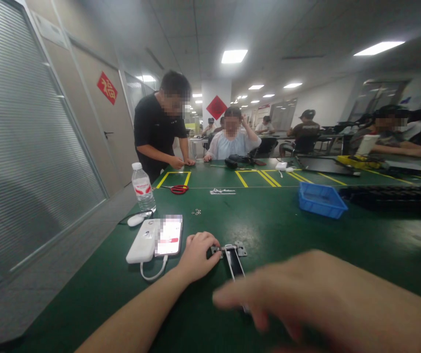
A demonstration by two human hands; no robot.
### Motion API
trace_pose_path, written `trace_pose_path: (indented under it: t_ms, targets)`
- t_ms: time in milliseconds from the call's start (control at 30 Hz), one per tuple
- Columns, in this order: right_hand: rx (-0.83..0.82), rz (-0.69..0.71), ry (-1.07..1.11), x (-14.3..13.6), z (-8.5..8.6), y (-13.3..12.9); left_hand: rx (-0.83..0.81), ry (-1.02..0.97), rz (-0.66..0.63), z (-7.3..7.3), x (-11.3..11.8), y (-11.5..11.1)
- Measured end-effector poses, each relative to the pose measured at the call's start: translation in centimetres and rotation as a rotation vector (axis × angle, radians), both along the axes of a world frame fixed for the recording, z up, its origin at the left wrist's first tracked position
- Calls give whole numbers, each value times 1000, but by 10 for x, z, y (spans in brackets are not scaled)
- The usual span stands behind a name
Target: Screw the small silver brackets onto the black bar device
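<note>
On the green table lies a narrow dark strip with a white edge (235,262), joined at its far end to a metal bracket (240,249). My left hand (200,255) rests on the table at the bracket's left end, its fingers curled round that end. Nearer the camera, my right hand (291,294) hovers over the strip's near end, blurred, with its fingers apart and nothing visible between them. It hides part of the strip. A few small metal pieces (196,212) lie beyond my left hand.
A phone (169,235), a white power bank (143,241) and a water bottle (143,189) stand left. Red-handled scissors (179,189) and white strips (222,191) lie beyond. A blue tray (322,200) is at right. People are across the table.
</note>
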State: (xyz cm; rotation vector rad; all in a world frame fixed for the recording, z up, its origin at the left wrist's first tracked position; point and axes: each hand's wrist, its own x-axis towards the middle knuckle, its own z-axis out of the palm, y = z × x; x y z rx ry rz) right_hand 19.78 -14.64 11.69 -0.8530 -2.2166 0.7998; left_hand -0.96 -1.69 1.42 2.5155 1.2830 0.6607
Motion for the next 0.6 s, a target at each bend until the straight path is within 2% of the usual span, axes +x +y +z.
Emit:
trace_pose_path:
  t_ms: [33,67,100,167,233,300,367,433,600]
  targets:
    - [-33,-26,-60,1,9,22,3,1,-5,0,0,0]
    - [-73,-53,-104,1,11,45,5,0,-10,-1,0,0]
    - [-90,-111,-102,2,6,68,7,-6,-12,-1,-1,0]
    - [-85,-275,-61,6,-23,104,4,-19,-14,0,-1,0]
    - [-93,-406,-71,13,-61,123,-3,-21,-16,0,-1,0]
    - [-115,-426,-124,20,-92,128,-5,-17,-21,-1,-1,1]
    - [-110,-392,-213,24,-108,124,-5,-16,-22,-2,-1,2]
    - [-116,-397,-245,25,-111,120,-10,-17,-19,-2,-1,3]
    - [-69,-403,-273,23,-105,119,-17,-18,-12,1,0,0]
